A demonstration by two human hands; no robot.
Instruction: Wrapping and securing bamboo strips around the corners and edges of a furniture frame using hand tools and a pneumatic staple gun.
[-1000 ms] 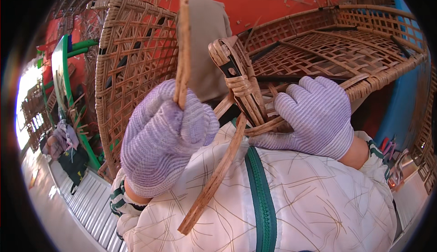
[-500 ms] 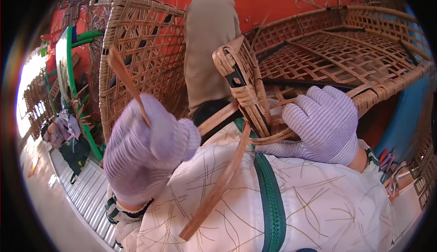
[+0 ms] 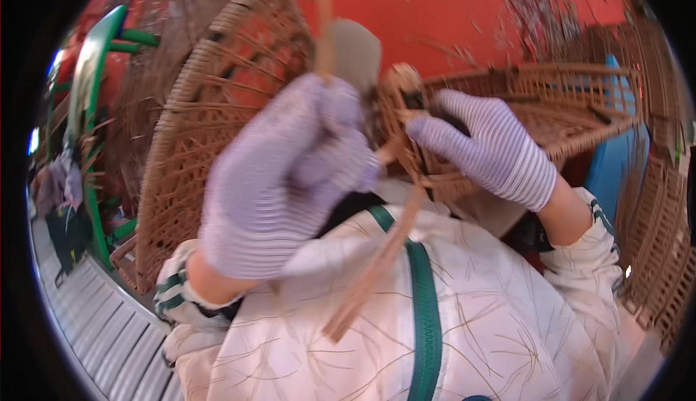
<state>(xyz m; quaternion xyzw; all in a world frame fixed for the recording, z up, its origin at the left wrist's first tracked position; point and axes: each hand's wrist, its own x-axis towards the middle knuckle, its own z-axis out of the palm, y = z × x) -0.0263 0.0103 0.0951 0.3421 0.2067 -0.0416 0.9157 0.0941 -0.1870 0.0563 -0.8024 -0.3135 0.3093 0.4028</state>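
My left hand [image 3: 283, 184], in a lilac striped knit glove, is closed on a flat rattan strip [image 3: 324, 39] whose end stands up above the fist. Motion smears this hand. My right hand [image 3: 500, 147], gloved alike, has its fingers on the upright, rattan-wrapped corner [image 3: 403, 86] of a wicker frame, gripping it near the top; its fingertips are partly hidden. A loose tail of rattan strip [image 3: 373, 274] hangs from the lower end of that corner across my pale jacket.
A tall woven wicker panel [image 3: 196, 140] stands at the left, with a green metal frame [image 3: 98, 89] beyond it. To the right, a wicker tray section [image 3: 580, 129] rests by a blue support [image 3: 616, 158]. Rattan scraps litter the red floor [image 3: 435, 10]. More wicker pieces [image 3: 660, 249] stand far right.
My left hand has moved right and up toward the wrapped corner with the strip. My right hand has risen from the corner's lower part to near its top. The head view has shifted.
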